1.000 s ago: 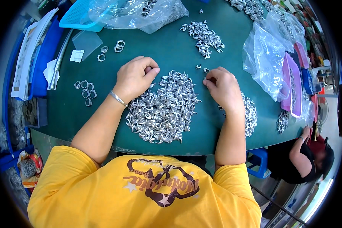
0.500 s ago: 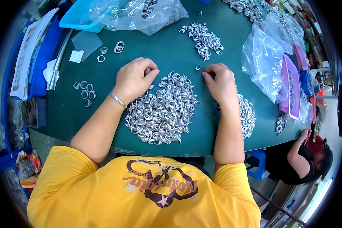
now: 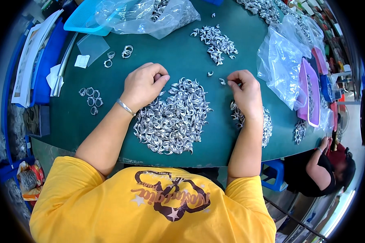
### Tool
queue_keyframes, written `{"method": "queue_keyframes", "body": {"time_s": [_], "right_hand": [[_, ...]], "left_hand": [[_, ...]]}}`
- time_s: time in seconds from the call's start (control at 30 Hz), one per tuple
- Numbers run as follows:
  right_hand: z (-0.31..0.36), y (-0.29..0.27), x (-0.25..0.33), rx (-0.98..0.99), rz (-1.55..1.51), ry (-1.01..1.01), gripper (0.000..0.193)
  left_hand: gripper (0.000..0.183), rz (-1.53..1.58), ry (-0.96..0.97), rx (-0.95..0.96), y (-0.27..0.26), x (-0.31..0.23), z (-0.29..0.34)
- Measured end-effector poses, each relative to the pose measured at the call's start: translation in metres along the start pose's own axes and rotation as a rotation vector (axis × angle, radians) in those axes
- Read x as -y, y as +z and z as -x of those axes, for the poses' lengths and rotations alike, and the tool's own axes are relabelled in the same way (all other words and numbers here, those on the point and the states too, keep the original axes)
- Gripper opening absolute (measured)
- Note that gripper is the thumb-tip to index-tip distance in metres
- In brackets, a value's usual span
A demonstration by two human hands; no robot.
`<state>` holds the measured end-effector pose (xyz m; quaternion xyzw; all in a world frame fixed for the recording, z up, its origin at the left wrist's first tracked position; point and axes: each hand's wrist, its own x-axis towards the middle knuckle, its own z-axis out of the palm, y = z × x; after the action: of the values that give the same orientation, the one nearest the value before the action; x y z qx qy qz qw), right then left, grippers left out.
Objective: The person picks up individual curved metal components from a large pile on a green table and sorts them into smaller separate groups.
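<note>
On the green table a large pile of small silver crescent-shaped metal pieces [image 3: 172, 121] lies between my forearms. My left hand [image 3: 145, 83], with a silver bangle at the wrist, rests by the pile's upper left edge. Its fingers are curled in against the thumb, hiding anything inside. My right hand [image 3: 246, 91] is right of the pile, fingers bent toward the thumb; what they hold, if anything, is hidden. Just left of its fingertips lies a loose crescent piece [image 3: 222, 81], and another crescent piece [image 3: 210, 73] lies farther left. Under my right forearm is a second crescent pile [image 3: 267, 127], partly covered.
A smaller crescent pile [image 3: 215, 42] lies farther back. Silver rings [image 3: 94, 97] are grouped at left. A blue basket [image 3: 83, 20] and a plastic bag [image 3: 146, 24] stand at the back; another clear bag [image 3: 282, 65] and a purple basket [image 3: 312, 97] are at right. A person [image 3: 320, 170] sits beyond.
My right hand has shifted to the right, away from the central pile. A second loose crescent piece now shows beside its fingertips, where the hand was before. My left hand has stayed in place.
</note>
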<state>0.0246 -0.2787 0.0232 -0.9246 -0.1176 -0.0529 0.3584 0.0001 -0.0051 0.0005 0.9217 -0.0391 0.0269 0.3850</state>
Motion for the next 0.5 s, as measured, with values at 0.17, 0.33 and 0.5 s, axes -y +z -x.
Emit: {"method": "queue_keyframes", "body": {"time_s": [0.17,0.33,0.5], "right_hand": [[-0.001,0.016,0.001,-0.055,0.068,0.027,0.008],[-0.003,0.024,-0.006,-0.067,0.127,-0.007,0.008],[-0.002,0.019,0.004,-0.044,0.189,0.025,0.006]], "left_hand": [[0.008,-0.016,0.008,0.007,0.001,0.002,0.000],[0.008,-0.009,0.020,-0.008,0.001,0.001,0.000],[0.008,-0.024,0.002,0.000,0.000,0.000,0.000]]}}
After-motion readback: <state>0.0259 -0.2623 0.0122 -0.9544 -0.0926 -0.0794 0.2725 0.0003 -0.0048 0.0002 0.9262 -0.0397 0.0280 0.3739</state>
